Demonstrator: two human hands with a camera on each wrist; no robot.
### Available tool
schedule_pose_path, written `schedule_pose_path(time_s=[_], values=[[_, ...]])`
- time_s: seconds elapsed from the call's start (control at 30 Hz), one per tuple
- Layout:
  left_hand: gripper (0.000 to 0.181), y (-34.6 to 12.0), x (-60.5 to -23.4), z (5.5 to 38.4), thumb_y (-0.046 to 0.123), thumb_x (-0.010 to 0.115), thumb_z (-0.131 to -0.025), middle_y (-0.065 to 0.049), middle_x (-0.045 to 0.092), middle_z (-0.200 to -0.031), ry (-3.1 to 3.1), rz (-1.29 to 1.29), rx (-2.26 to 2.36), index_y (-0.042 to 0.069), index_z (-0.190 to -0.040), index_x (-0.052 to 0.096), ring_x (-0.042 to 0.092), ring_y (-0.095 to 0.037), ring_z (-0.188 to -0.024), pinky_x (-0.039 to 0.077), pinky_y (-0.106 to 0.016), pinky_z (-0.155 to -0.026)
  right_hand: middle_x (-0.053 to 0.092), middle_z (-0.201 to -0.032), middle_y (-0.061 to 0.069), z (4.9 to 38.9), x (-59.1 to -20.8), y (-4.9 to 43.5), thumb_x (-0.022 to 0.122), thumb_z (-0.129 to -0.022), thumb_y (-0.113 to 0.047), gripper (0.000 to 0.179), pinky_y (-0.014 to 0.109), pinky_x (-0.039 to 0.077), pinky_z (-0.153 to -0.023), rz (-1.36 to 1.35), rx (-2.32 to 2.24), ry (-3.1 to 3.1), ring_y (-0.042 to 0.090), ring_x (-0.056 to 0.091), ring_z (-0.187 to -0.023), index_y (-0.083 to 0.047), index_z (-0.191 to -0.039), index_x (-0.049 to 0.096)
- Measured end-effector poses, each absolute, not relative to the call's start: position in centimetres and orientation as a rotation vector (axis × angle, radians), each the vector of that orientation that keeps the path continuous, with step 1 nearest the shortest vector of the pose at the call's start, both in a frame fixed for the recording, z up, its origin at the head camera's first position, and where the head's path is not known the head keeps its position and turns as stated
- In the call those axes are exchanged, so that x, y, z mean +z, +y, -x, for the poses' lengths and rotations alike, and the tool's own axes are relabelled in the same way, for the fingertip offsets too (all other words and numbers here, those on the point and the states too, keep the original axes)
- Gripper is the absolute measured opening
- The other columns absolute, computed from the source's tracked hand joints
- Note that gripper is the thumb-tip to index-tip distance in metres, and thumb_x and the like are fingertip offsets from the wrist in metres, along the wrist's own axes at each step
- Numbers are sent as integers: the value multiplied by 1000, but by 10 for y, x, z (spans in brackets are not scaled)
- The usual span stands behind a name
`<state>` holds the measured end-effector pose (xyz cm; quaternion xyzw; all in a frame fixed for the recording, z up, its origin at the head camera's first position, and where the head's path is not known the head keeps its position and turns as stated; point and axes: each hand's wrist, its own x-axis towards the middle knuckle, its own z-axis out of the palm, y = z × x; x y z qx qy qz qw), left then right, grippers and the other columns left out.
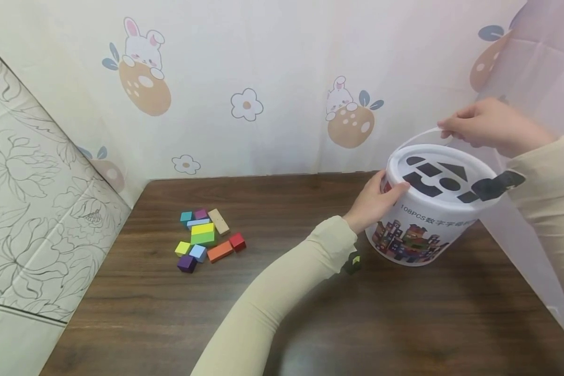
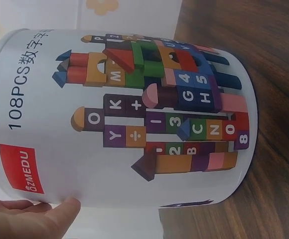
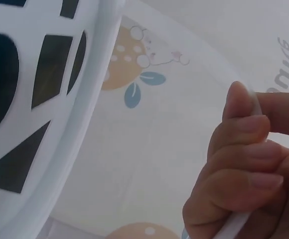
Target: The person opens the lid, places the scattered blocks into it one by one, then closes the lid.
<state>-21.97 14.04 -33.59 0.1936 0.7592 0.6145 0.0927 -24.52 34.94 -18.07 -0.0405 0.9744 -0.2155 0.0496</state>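
Note:
A white lidded bucket (image 1: 418, 224) with printed block buildings stands at the right of the table; its lid (image 1: 444, 175) has dark shaped holes. My left hand (image 1: 375, 202) holds the bucket's left side near the rim, thumb across the front and fingers further back. In the left wrist view, that hand's thumb (image 2: 65, 216) meets the bucket wall beside a red label. Above the lid, my right hand (image 1: 495, 125) grips the raised white handle (image 1: 415, 137), fingers curled round it, as the right wrist view also shows. The bucket's contents are hidden.
Several coloured wooden blocks (image 1: 203, 234) lie grouped on the left of the brown table (image 1: 282, 313). A curtain with rabbit prints (image 1: 282, 62) hangs behind the table's back edge. Flower-patterned tiles (image 1: 37, 183) line the left side.

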Motion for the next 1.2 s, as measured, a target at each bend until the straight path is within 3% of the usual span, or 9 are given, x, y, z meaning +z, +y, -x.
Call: schedule_pose_path(time_s=[0.1,0.13,0.23,0.33,0.47,0.57,0.8,1.0,1.2], values=[[55,139,-337,220,44,57,-96,2,54,-135,2242,-581,1820,23,-145,42,56,-10,-119,47,-33,-104,53,-68,-7,244,-182,349,49,-100,-39,43,26,40,-60,121,-703,2977,11,46,-66,-1,-95,70],[56,139,-338,221,44,56,-96,3,54,-137,2238,-581,1818,24,-146,40,55,-10,-120,46,-34,-104,56,-70,-6,244,-182,348,50,-100,-40,44,29,45,-65,123,-712,2980,13,51,-70,-1,-96,70],[59,136,-340,222,46,56,-96,4,51,-142,2237,-598,1805,26,-148,36,53,-10,-125,45,-34,-106,68,-82,1,242,-183,345,49,-100,-43,50,49,49,-83,124,-706,2988,17,58,-86,3,-103,69],[63,132,-342,223,46,57,-96,4,48,-146,2241,-601,1802,27,-150,32,50,-11,-130,43,-35,-109,72,-92,11,239,-183,339,47,-100,-46,56,69,38,-91,139,-695,2986,17,57,-94,5,-111,67],[70,124,-343,225,48,58,-94,4,42,-152,2237,-570,1803,27,-153,28,44,-13,-137,39,-37,-113,72,-87,6,238,-180,329,48,-99,-48,56,66,38,-92,168,-714,2990,-1,51,-81,3,-111,67],[72,117,-342,225,50,58,-93,6,38,-154,2222,-554,1807,29,-154,25,41,-13,-139,37,-39,-114,70,-81,-2,236,-177,321,49,-99,-47,54,63,38,-92,187,-742,3004,-4,49,-76,2,-108,68],[74,92,-335,223,49,59,-93,5,33,-157,2184,-546,1874,31,-154,22,37,-13,-141,36,-39,-115,69,-81,-7,232,-167,294,52,-98,-48,49,38,36,-79,227,-762,3035,5,51,-81,-4,-102,71],[75,63,-334,219,42,58,-95,1,27,-161,2111,-528,1989,28,-156,19,31,-18,-147,32,-39,-118,70,-97,2,226,-161,259,52,-97,-50,46,35,36,-76,269,-772,3034,16,51,-90,-9,-103,72],[71,31,-336,215,31,57,-96,-5,26,-162,2060,-569,2115,25,-156,19,31,-24,-148,31,-43,-118,70,-93,2,220,-155,223,52,-97,-50,45,31,42,-69,331,-795,2996,17,54,-84,-11,-108,71]])
